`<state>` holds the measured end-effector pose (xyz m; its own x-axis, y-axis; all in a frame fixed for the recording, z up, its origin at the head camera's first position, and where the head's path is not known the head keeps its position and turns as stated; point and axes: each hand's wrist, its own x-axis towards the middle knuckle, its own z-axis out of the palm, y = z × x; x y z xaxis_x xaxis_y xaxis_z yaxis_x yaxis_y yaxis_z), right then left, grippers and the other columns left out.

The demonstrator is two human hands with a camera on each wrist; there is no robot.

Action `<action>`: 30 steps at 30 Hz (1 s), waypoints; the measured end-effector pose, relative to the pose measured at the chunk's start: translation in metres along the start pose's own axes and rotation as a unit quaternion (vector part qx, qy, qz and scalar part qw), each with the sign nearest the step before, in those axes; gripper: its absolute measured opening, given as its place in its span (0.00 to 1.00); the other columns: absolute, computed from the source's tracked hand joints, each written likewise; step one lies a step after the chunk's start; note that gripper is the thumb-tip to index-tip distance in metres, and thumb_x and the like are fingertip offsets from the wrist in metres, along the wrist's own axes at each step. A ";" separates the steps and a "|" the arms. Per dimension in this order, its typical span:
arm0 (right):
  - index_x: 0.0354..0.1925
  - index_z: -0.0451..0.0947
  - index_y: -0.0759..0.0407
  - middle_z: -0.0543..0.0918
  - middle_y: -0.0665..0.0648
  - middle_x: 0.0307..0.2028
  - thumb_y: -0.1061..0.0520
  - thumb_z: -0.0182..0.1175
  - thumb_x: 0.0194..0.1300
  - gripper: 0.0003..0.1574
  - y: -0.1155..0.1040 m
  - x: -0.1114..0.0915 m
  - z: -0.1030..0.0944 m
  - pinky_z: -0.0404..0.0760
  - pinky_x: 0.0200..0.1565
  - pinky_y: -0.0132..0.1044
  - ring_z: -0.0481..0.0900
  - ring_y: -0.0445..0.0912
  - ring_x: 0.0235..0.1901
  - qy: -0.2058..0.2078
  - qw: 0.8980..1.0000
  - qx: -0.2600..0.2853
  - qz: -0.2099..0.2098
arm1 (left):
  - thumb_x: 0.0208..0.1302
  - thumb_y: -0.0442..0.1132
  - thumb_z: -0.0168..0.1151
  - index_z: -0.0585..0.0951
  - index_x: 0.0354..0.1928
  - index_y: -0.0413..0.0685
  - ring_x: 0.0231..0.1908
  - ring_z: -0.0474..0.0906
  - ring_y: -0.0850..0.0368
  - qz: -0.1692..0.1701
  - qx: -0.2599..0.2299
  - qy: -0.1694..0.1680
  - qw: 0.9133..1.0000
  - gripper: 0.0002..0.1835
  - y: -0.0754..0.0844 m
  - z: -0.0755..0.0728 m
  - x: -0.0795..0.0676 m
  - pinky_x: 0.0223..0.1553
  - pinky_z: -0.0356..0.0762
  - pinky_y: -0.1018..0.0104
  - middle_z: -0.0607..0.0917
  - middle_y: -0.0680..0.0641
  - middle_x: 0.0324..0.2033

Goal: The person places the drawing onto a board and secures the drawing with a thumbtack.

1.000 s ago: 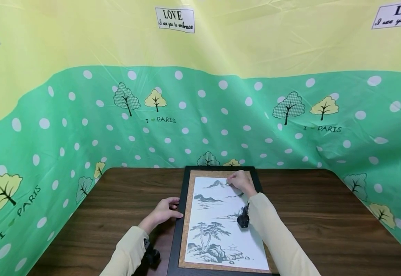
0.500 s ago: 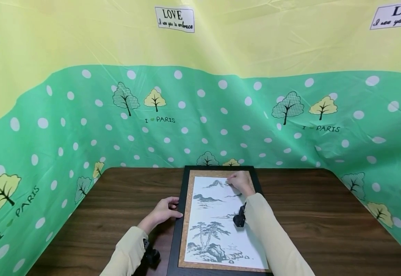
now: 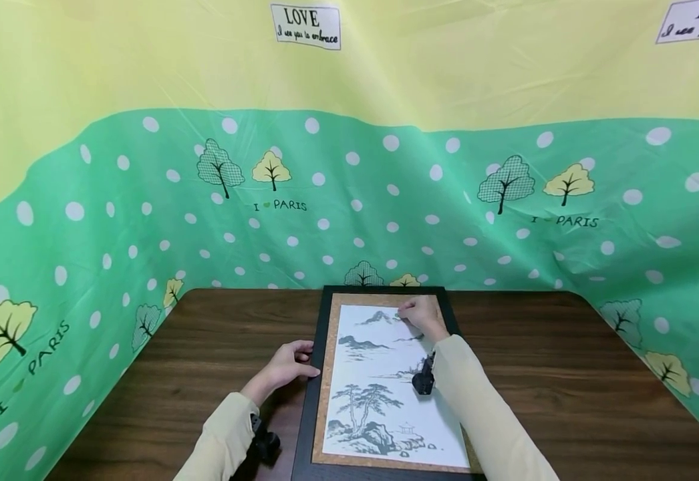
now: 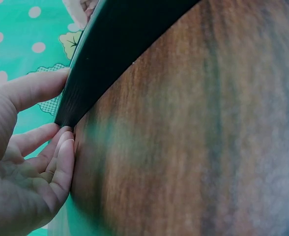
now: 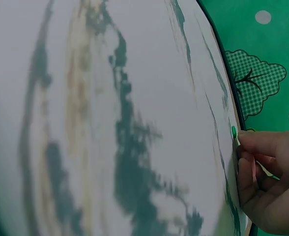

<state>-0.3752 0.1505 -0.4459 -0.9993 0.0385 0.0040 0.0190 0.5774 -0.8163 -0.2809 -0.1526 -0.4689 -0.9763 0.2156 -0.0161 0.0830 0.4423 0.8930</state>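
A white sheet (image 3: 379, 364) printed with an ink landscape of pines, rocks and mountains lies on a cork board (image 3: 440, 461) with a black frame (image 3: 313, 401). At the sheet's upper right corner, my right hand (image 3: 423, 316) pinches what looks like a small green push pin (image 5: 234, 132) between thumb and fingertips; the curled fingers hide the rest of it. My left hand (image 3: 286, 364) rests at the frame's left side, its thumb and fingertips touching the outer edge (image 4: 80, 93), with the fingers relaxed and slightly bent.
The board stands on a dark wooden table (image 3: 536, 374), reaching its far edge. Behind and around the table hangs a green and yellow cloth (image 3: 337, 194) with dots and trees. Black wrist cameras (image 3: 424, 377) are on both arms, the right one above the sheet.
Both hands stay in place on the board. The whole head view shifts slightly; nothing else visibly moves.
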 end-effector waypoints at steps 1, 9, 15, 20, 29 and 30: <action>0.34 0.81 0.67 0.81 0.61 0.35 0.64 0.60 0.57 0.07 0.001 0.000 -0.001 0.74 0.31 0.35 0.76 0.48 0.32 -0.005 1.000 0.004 -0.005 | 0.43 0.30 0.70 0.71 0.54 0.30 0.42 0.72 0.50 0.001 0.000 0.000 1.000 0.32 0.001 0.000 0.000 0.41 0.74 0.60 0.78 0.39 0.46; 0.37 0.80 0.67 0.80 0.60 0.33 0.63 0.59 0.58 0.09 0.012 0.000 -0.017 0.75 0.28 0.34 0.75 0.45 0.26 -0.045 0.997 0.032 -0.049 | 0.44 0.30 0.70 0.71 0.54 0.31 0.42 0.72 0.50 -0.006 0.003 -0.003 1.000 0.31 0.002 -0.001 0.000 0.40 0.74 0.60 0.77 0.39 0.46; 0.38 0.79 0.69 0.80 0.61 0.32 0.63 0.60 0.57 0.10 0.020 -0.005 -0.033 0.76 0.30 0.37 0.76 0.47 0.27 -0.057 0.994 0.026 -0.089 | 0.44 0.30 0.70 0.71 0.54 0.30 0.42 0.72 0.50 -0.005 0.000 -0.003 1.000 0.32 0.002 0.000 -0.001 0.40 0.74 0.60 0.77 0.39 0.46; 0.38 0.78 0.69 0.79 0.60 0.32 0.62 0.60 0.57 0.11 0.027 -0.008 -0.047 0.75 0.30 0.35 0.74 0.45 0.28 -0.066 0.992 0.007 -0.107 | 0.44 0.30 0.69 0.71 0.54 0.30 0.42 0.72 0.50 -0.003 -0.005 -0.003 1.000 0.31 0.000 0.001 0.000 0.40 0.74 0.60 0.77 0.39 0.46; 0.41 0.77 0.72 0.79 0.59 0.32 0.63 0.60 0.57 0.14 0.033 -0.020 -0.066 0.77 0.32 0.40 0.75 0.49 0.30 -0.085 0.989 0.004 -0.120 | 0.46 0.32 0.69 0.71 0.55 0.32 0.44 0.72 0.49 -0.006 0.008 -0.007 1.000 0.31 -0.001 0.000 -0.002 0.41 0.74 0.60 0.77 0.39 0.47; 0.41 0.77 0.72 0.79 0.59 0.32 0.63 0.60 0.57 0.14 0.033 -0.021 -0.068 0.77 0.32 0.40 0.76 0.49 0.30 -0.085 0.988 0.002 -0.127 | 0.46 0.32 0.69 0.71 0.55 0.32 0.43 0.72 0.49 -0.005 0.009 -0.007 1.000 0.31 -0.001 0.000 -0.002 0.41 0.74 0.60 0.77 0.39 0.47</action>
<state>-0.3515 0.2249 -0.4337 -0.9631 -0.2446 0.1125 -0.2331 0.5483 -0.8032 -0.2793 -0.1534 -0.4694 -0.9743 0.2230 -0.0312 0.0769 0.4597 0.8848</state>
